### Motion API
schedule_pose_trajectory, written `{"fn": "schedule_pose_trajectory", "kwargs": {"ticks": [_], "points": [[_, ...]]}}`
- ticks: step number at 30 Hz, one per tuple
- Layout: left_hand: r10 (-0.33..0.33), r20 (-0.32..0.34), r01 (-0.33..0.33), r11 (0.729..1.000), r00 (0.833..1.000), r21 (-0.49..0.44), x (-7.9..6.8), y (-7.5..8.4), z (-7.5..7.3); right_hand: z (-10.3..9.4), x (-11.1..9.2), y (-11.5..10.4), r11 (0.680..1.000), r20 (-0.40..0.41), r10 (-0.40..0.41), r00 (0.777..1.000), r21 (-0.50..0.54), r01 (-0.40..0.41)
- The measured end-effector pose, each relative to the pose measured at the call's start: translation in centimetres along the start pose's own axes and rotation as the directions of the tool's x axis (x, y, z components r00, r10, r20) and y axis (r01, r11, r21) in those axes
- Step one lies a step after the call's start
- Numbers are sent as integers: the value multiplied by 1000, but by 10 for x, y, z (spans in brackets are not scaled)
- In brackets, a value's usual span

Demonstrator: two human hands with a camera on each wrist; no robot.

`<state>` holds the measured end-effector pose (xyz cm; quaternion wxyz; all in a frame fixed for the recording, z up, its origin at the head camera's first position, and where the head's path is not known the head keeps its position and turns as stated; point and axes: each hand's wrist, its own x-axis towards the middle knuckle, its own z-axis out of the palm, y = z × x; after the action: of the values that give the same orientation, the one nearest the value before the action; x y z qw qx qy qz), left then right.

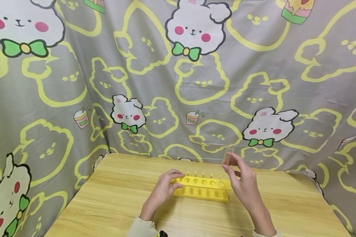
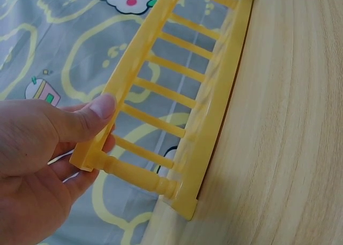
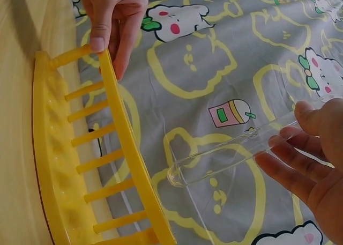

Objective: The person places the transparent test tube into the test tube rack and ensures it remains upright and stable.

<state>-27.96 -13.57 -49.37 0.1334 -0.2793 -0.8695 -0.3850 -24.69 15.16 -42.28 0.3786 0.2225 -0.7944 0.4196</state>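
Note:
A yellow test tube rack (image 1: pixel 200 191) stands on the wooden table, with a row of round holes and upright pegs along its back. My left hand (image 1: pixel 165 187) grips the rack's left end, and in the left wrist view the thumb lies on the top bar (image 2: pixel 128 68). My right hand (image 1: pixel 244 179) pinches a clear glass test tube (image 3: pixel 225 158) between thumb and fingers. Its rounded bottom points down toward the rack's right end. In the right wrist view the tube is tilted and its bottom appears apart from the rack (image 3: pixel 126 132).
The wooden table (image 1: pixel 121 197) extends around the rack on all sides. Behind it and at both sides hangs a grey curtain (image 1: pixel 163 89) printed with rabbits and yellow outlines. A small dark object (image 1: pixel 163 233) shows by the left sleeve.

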Motion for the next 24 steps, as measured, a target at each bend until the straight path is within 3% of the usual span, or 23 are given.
{"fn": "schedule_pose_trajectory", "kwargs": {"ticks": [24], "points": [[-7,3,7,1000,1000,6,0,2,-1,10,2,-4,999,8,13,1000,38,-13]]}}
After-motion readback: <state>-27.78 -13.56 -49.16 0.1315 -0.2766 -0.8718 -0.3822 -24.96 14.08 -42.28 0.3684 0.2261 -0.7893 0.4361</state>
